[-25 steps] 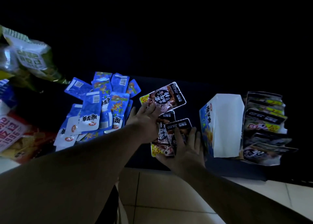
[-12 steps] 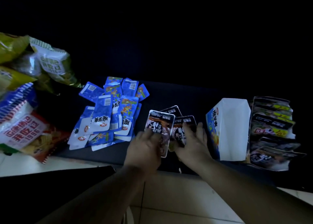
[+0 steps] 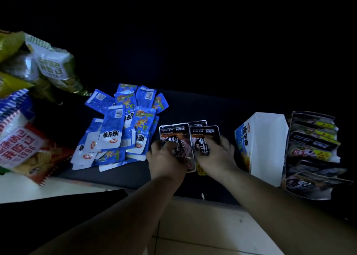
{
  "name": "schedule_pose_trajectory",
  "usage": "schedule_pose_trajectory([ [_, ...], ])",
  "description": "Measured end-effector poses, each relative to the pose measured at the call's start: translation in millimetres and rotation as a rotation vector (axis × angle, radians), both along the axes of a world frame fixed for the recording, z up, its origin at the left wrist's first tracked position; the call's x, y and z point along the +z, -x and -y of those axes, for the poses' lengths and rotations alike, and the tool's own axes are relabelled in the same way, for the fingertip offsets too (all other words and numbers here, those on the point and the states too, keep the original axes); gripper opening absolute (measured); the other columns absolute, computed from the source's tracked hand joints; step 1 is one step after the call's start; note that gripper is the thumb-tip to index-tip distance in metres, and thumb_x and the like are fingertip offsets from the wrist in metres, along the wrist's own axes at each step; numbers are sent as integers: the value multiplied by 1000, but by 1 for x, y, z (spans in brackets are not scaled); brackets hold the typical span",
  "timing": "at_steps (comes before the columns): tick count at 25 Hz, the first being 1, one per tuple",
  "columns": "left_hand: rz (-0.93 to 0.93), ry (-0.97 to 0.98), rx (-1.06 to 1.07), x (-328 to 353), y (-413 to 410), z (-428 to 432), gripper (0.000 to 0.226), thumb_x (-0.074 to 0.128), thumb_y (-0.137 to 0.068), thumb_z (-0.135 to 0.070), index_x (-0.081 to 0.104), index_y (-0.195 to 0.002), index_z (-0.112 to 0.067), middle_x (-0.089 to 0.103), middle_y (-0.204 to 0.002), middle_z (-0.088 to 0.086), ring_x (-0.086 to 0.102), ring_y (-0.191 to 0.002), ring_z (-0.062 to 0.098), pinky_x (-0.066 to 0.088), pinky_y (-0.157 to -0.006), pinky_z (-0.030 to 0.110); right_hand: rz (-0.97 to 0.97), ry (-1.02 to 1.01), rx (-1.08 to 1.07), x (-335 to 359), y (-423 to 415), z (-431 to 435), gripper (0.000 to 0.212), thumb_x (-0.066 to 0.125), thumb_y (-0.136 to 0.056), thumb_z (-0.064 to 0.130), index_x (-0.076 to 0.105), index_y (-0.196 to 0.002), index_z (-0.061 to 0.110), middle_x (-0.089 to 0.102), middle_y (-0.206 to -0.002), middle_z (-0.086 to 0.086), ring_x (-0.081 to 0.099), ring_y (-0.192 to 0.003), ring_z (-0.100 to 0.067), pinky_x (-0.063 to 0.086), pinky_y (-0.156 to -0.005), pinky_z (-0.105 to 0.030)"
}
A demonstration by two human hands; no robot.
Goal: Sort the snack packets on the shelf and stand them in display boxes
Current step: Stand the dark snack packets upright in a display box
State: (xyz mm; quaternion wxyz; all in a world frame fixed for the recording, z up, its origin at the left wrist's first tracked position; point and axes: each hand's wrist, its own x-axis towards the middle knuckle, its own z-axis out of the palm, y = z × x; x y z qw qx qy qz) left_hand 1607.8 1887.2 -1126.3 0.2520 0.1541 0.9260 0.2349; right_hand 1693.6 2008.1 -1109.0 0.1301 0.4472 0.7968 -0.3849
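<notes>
Several black snack packets lie bunched on the dark shelf at the middle. My left hand grips the left packet of the bunch. My right hand holds the right packet, fingers curled over its face. A heap of blue snack packets lies flat to the left. On the right stands a blue and white display box, its inside hidden. Beside it a display box holds several black packets standing in a row.
Large crisp bags and green bags are piled at the far left, overhanging the shelf edge. The shelf's back is in darkness. A tiled floor shows below the shelf's front edge.
Both hands have drawn the black packets together into a tighter bunch near the shelf's front. The packet in my left hand now lies beside the one under my right hand.
</notes>
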Motion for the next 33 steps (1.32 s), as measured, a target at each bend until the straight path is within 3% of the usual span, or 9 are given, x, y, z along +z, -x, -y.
schedule_pose_trajectory([
  [5,235,-269,443,13,23,5,33,60,-85,2,62,-97,-29,66,-101,-4,63,-76,13,57,-63,29,48,-98,83,-7,-5,0,70,64,-95,47,33,-157,35,11,-163,0,12,-147,-27,28,-119,-40],
  [10,174,-433,396,45,37,8,26,53,-92,4,55,-96,-22,63,-89,-5,60,-73,14,49,-51,20,30,-77,21,5,0,-7,55,64,-95,49,49,-148,41,31,-151,-1,27,-140,-26,34,-114,-38],
  [14,290,-471,344,39,25,-1,24,57,-93,-4,54,-105,-24,67,-95,-7,66,-87,13,54,-68,26,-159,170,-248,19,8,-8,30,51,-104,36,62,-132,36,54,-127,2,53,-117,-19,46,-95,-31],
  [16,365,-399,250,32,18,-2,41,64,-91,-11,51,-128,-24,66,-108,-14,64,-101,11,54,-85,28,-201,267,-370,25,7,-6,16,47,-106,28,61,-109,34,60,-101,8,58,-90,-9,47,-75,-26],
  [18,360,-312,199,27,11,-4,52,68,-87,-14,48,-134,-27,63,-113,-14,60,-107,13,49,-92,28,-206,319,-404,24,5,-6,20,51,-101,18,66,-107,30,64,-98,6,63,-86,-10,52,-76,-27],
  [21,391,-359,247,24,2,-12,35,73,-76,-19,59,-105,-31,68,-96,-15,67,-95,12,57,-88,33,-220,404,-415,18,11,-3,51,53,-87,7,62,-132,28,70,-112,2,68,-98,-18,58,-88,-40],
  [24,437,-397,398,22,4,-19,40,74,-79,-9,57,-112,-25,69,-100,-8,65,-88,10,56,-82,32,-212,391,-407,17,19,-1,58,53,-85,7,56,-139,30,66,-114,9,65,-100,-16,57,-94,-44],
  [29,517,-464,515,26,14,-11,47,71,-81,4,56,-114,-26,70,-104,-1,69,-93,19,61,-81,42,-215,486,-378,17,12,-2,66,55,-91,-1,50,-144,38,65,-117,8,66,-94,-11,58,-71,-31],
  [33,403,-505,364,59,20,-5,32,64,-87,6,53,-104,-19,65,-89,1,63,-75,12,57,-63,26,-295,465,-307,39,5,-1,65,65,-92,2,51,-141,42,67,-122,5,66,-93,-6,51,-65,-20],
])
